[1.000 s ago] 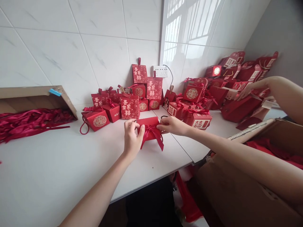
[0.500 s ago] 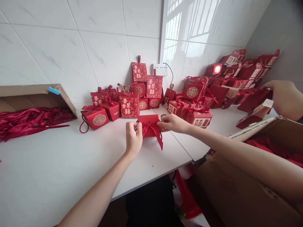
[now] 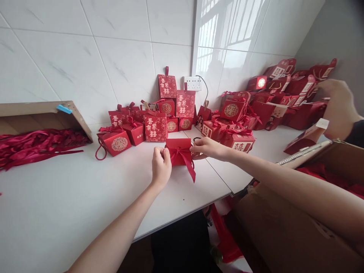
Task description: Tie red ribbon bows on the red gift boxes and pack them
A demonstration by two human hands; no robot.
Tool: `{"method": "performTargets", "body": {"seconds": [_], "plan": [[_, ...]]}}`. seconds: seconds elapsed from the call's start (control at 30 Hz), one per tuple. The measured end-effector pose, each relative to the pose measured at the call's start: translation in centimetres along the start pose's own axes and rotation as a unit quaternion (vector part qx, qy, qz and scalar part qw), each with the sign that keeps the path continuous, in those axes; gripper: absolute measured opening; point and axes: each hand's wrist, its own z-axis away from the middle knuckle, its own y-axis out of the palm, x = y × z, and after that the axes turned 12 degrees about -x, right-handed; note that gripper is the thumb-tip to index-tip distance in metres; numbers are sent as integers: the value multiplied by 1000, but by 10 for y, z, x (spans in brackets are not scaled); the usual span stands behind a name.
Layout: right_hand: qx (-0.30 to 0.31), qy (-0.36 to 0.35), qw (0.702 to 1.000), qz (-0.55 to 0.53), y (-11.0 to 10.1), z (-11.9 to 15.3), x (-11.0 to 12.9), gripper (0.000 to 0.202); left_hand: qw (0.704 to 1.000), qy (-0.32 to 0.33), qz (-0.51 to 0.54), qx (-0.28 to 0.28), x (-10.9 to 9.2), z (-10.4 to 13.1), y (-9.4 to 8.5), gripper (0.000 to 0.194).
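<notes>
A small red box with a red ribbon bow across its front is at the middle of the white table, between my hands. My left hand is closed at the box's left side, thumb up, pinching the bow's left loop. On the right side, my right hand pinches the bow's other loop, its fingertips partly hidden. One ribbon tail hangs down in front of the box, toward the table's front edge.
Finished-looking red boxes stand behind. More red boxes are piled at the right. A carton of red ribbons lies left; another carton is at the front right. Another person's hand is at far right.
My hands have barely moved, and the ribbon loops look drawn slightly tighter. At the far right, the other person's hand has moved up and away from a dark red box, which now stands among the others.
</notes>
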Motion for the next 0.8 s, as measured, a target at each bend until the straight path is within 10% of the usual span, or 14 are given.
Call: {"method": "performTargets", "body": {"seconds": [0.3, 0.4, 0.53, 0.8], "plan": [[-71, 37, 991, 107, -9, 1, 1, 22, 998, 31, 35, 40, 6, -3, -4, 19], [-150, -108, 958, 221, -6, 5, -2, 20, 998, 11, 53, 35, 5, -3, -4, 18], [-119, -320, 865, 368, 8, 12, -11, 85, 996, -35, 77, 38, 0, -1, -3, 15], [-121, -357, 815, 440, 18, 11, -18, 87, 1000, 15, 13, 8, -6, -7, -6, 12]]}}
